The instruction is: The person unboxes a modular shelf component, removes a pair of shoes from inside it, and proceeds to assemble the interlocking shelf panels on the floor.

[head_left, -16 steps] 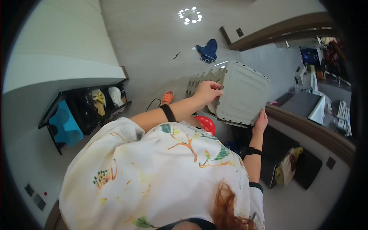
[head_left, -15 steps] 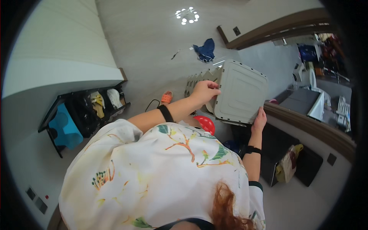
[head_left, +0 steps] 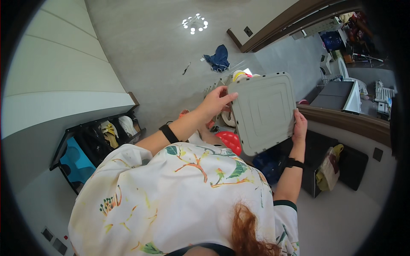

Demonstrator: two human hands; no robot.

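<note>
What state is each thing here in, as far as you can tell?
Grey panel: tilted, held at opposite edges
Left hand: gripping the panel's left edge
Right hand: gripping the panel's right edge
Blue cloth: crumpled on the floor
Dark wristbands: worn, one on each arm
Red round thing: partly hidden

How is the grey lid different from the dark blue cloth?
The grey lid is pale, while the dark blue cloth is much darker. The lid is flat with rounded corners; the cloth is crumpled. The left hand and right hand hold the lid, but the cloth lies on the floor. Both are mostly one colour.
</note>
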